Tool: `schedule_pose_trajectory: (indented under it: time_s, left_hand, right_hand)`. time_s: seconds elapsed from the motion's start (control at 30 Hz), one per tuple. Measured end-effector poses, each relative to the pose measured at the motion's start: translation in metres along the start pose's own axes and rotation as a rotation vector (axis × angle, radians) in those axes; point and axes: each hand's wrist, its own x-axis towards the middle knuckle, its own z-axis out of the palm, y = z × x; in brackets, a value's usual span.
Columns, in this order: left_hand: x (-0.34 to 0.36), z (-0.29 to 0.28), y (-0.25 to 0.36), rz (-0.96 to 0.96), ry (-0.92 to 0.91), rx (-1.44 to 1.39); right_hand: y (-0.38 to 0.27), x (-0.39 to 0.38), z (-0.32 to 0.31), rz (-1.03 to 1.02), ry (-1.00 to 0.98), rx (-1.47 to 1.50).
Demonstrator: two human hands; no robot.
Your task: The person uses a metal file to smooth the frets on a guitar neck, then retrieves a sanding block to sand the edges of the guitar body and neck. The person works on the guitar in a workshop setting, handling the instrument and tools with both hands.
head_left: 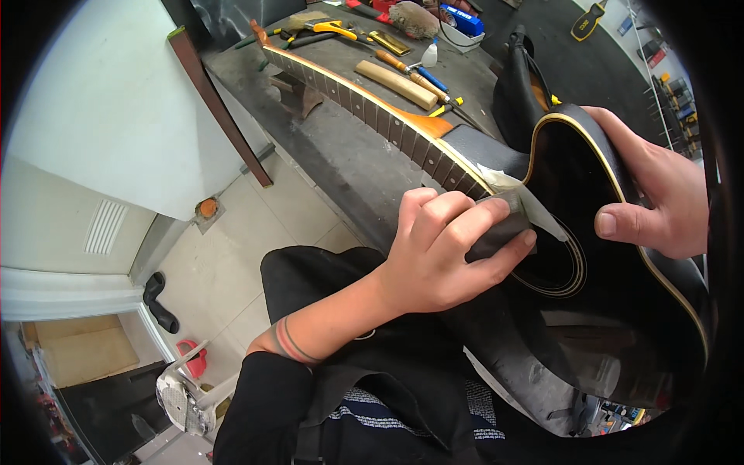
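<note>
Here we have the black cutaway acoustic guitar (570,178) lying face-up, its fretboard (380,120) stretching over the worktop (349,178), where a brown piece (310,103) under the neck probably props it. Our left grip (442,256) is clamped on a dark block (496,236) at the fretboard's body end, presumably pinched for steady pressure. Our right grip (663,190) clasps the rim, thumb on the face, likely bracing the body. Pale sheeting (552,213) beside the block seems placed to shield the finish.
</note>
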Motion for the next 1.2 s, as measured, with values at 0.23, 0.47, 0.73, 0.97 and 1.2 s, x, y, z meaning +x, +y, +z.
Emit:
schedule_pose_trajectory:
  time_s: [0.23, 0.47, 0.73, 0.97, 1.2]
  left_hand:
    - [-0.001, -0.002, 0.0, -0.047, -0.026, -0.036]
    - [0.0, -0.013, -0.031, 0.109, -0.151, -0.115]
    - [0.001, -0.059, -0.091, -0.075, -0.203, 0.062]
    - [-0.006, -0.034, -0.08, 0.005, -0.146, 0.077]
    - [0.014, -0.032, -0.035, -0.081, -0.195, -0.133]
  right_hand:
    - [-0.012, 0.004, -0.005, 0.044, -0.046, 0.025]
    - [0.001, -0.006, 0.0, 0.025, 0.015, -0.01]
    - [0.006, -0.001, -0.002, 0.025, 0.014, -0.054]
    - [0.005, 0.004, -0.001, 0.003, -0.002, -0.068]
    - [0.007, 0.003, -0.002, -0.028, 0.001, -0.017]
